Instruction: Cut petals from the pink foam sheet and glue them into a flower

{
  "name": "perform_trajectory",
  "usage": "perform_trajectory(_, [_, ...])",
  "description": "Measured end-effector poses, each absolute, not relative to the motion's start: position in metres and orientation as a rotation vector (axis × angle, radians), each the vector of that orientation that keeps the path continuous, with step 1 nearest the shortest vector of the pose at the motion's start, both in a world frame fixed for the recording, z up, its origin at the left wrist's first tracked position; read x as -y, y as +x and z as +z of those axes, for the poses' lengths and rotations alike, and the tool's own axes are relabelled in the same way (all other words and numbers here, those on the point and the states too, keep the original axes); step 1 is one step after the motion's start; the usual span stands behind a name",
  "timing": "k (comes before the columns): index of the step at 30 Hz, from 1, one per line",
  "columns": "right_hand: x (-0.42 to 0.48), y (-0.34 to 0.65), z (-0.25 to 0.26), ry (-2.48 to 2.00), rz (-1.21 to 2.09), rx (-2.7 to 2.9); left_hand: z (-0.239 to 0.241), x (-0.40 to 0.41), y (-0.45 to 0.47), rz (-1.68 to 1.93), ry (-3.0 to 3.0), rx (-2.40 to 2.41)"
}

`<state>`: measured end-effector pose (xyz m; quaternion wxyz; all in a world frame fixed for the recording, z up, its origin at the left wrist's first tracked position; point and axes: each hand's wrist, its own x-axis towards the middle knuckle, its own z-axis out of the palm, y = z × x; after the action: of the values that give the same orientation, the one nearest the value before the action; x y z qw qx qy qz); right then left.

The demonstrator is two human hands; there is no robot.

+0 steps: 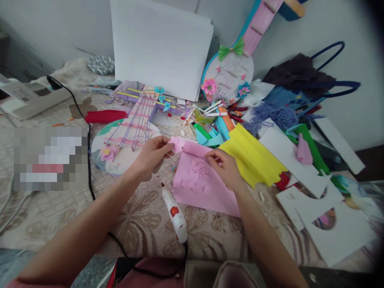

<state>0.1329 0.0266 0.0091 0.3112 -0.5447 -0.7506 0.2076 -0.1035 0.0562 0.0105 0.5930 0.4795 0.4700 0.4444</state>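
My left hand point(156, 151) pinches a small pink paper flower point(177, 144) by its near side. To the right of it a pink crepe paper sheet point(207, 198), rolled at its far edge, lies on the table with a loose pile of cut pink petals point(195, 176) on it. My right hand point(223, 166) is over the sheet's right part beside the petals, thumb and finger closed together; what they hold, if anything, is too small to make out. In front of the sheet lies a white glue gun point(175, 216), its tip pointing away from me.
A cardboard guitar point(129, 140) with purple strings lies left of my hands. Behind stand white boards point(162, 44) and a decorated banjo-like cutout point(229, 76). Yellow crepe paper point(255, 156), blue yarn point(273, 117) and cut white board point(339, 224) crowd the right. A black cord point(89, 160) crosses the left.
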Motion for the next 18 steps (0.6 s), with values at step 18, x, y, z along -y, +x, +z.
perform_trajectory(18, [0.012, 0.153, 0.015, -1.358, 0.773, 2.36, 0.0, -0.052, -0.097, 0.778, 0.929, -0.909])
